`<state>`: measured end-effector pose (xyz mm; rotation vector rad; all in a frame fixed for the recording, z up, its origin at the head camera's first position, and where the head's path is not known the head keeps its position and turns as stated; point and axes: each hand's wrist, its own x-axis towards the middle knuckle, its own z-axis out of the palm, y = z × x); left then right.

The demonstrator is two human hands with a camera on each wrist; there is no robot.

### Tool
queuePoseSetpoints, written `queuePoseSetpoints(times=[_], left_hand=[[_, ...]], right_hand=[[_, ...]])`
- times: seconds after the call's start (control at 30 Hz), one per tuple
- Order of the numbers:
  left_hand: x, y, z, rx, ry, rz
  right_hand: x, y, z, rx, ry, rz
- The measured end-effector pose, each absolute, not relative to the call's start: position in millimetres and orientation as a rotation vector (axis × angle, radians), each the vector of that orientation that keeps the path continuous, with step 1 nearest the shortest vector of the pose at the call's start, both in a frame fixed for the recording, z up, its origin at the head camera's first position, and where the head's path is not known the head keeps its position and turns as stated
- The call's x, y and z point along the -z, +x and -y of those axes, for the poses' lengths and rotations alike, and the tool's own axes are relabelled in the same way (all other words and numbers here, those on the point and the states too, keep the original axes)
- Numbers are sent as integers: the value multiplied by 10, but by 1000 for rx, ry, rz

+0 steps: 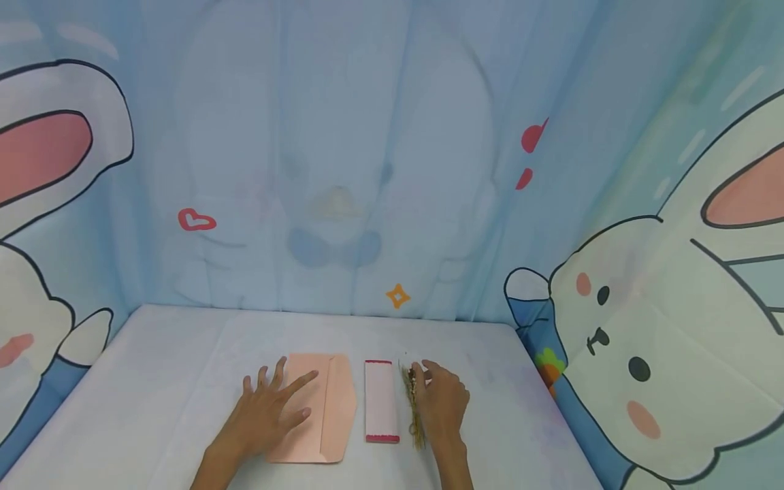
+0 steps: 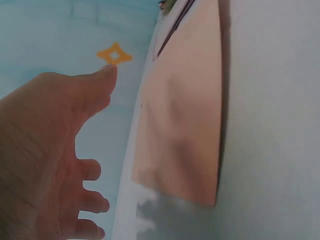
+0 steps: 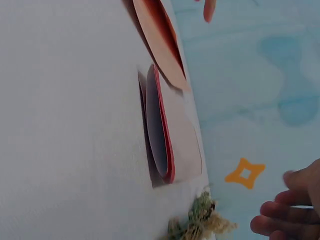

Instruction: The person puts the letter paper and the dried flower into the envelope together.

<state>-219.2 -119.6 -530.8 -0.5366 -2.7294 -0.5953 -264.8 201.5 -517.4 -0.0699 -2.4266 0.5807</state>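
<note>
A peach envelope (image 1: 338,415) with its flap unfolded to the right lies on the table. Over its left part hovers my left hand (image 1: 260,416), fingers spread; the left wrist view shows a gap between that hand and the envelope (image 2: 185,120). Beside the envelope is a folded pale pink paper (image 1: 381,401) with red edges, standing slightly sprung apart in the right wrist view. Farther right lies a small bunch of dried flowers (image 1: 417,432). My right hand (image 1: 442,403) is just above it, fingers loosely bent; in the right wrist view they hold nothing and stay apart from the bunch (image 3: 200,217).
The table (image 1: 153,381) has a white cover. A blue curtain (image 1: 343,136) printed with cartoon rabbits hangs behind the table and along its sides.
</note>
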Motion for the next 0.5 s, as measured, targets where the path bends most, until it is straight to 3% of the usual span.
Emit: queuePoseSetpoints(times=[0.5], left_hand=[[5458, -2087, 874, 765, -526, 2920]], right_hand=[[5430, -2587, -1510, -694, -274, 2700]])
